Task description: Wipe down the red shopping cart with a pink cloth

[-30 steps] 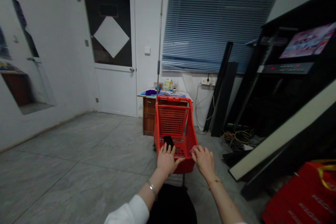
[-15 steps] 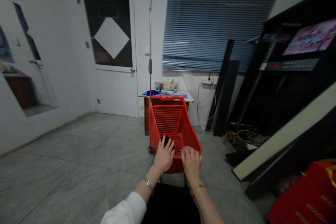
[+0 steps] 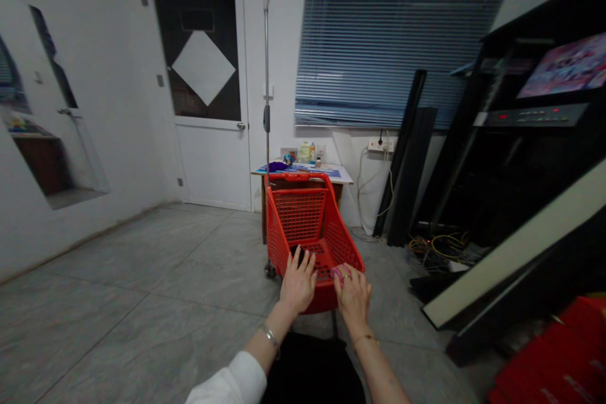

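Note:
A small red plastic shopping cart [image 3: 303,214] stands on the grey tiled floor straight ahead of me. A tall metal pole [image 3: 266,76] rises from its far left corner. My left hand [image 3: 297,281] lies on the cart's near rim, fingers stretched forward over a dark flat object [image 3: 297,256] in the basket, which they mostly hide. My right hand [image 3: 353,293] sits just to the right on the same rim, fingers curled over the edge, with something pink at the fingertips.
Behind the cart is a small wooden table [image 3: 331,175] with bottles and clutter. A white door [image 3: 208,158] is at back left, a blue blind [image 3: 392,44] at back right. Black boards [image 3: 407,158], a tangle of cables [image 3: 440,246], a dark cabinet [image 3: 534,158] and red boxes [image 3: 558,360] fill the right side.
The cart has swung a little to the left. My right hand slid left along the rim, closer to my left hand, which now covers more of the dark object.

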### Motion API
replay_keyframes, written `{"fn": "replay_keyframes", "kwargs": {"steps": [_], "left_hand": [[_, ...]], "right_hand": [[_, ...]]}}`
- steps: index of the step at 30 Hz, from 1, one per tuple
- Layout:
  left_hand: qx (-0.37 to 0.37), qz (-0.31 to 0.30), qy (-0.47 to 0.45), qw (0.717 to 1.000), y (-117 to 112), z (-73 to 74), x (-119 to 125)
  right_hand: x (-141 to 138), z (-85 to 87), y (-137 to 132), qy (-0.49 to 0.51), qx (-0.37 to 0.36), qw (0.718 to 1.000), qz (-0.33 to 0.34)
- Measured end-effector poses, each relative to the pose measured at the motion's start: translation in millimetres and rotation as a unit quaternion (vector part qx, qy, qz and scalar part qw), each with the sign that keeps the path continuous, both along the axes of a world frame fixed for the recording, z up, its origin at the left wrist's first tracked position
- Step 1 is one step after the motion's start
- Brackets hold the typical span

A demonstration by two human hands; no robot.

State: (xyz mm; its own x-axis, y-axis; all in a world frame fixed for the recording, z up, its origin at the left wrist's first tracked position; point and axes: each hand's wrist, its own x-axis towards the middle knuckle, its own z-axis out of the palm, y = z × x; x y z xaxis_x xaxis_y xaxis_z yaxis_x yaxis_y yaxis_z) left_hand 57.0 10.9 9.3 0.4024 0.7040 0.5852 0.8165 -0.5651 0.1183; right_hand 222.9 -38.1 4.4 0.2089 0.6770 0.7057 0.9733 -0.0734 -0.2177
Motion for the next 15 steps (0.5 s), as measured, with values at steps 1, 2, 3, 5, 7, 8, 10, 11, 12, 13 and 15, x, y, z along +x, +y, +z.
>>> {"fn": "replay_keyframes", "kwargs": {"steps": [1, 2, 3, 5, 7, 8, 10, 11, 12, 13, 15], "left_hand": [[-0.001, 0.001, 0.003, 1.000, 0, 0.8, -2], [-0.002, 0.001, 0.006, 1.000, 1, 1.6, -4], [-0.004, 0.000, 0.008, 1.000, 1, 2.5, -6], [-0.009, -0.001, 0.011, 1.000, 2, 3.5, -9], [-0.009, -0.003, 0.009, 1.000, 3, 3.3, -8], [-0.008, -0.003, 0.007, 1.000, 3, 2.9, -7], [-0.006, 0.001, 0.001, 1.000, 3, 1.8, -3], [-0.005, 0.004, -0.002, 1.000, 2, 1.5, -1], [-0.005, 0.008, -0.006, 1.000, 2, 1.3, 0], [-0.005, 0.010, -0.007, 1.000, 2, 1.5, 1], [-0.007, 0.013, -0.005, 1.000, 1, 2.8, 1]], "right_hand": [[-1, -0.6, -1, -0.006, -0.002, 1.000, 0.018], [2, 0.1, -1, -0.015, -0.008, 0.999, 0.036], [10, 1.8, -1, -0.023, -0.018, 0.998, 0.047], [32, 6.7, 1, -0.033, -0.037, 0.998, 0.050], [52, 10.6, 5, -0.028, -0.043, 0.998, 0.032], [58, 11.3, 6, -0.021, -0.040, 0.999, 0.021], [56, 9.2, 9, -0.003, -0.022, 1.000, -0.002], [49, 6.6, 9, 0.008, -0.008, 1.000, -0.015], [39, 3.3, 9, 0.018, 0.006, 0.999, -0.026], [27, -0.2, 8, 0.026, 0.020, 0.999, -0.032], [4, -6.3, 5, 0.033, 0.036, 0.998, -0.027]]}}
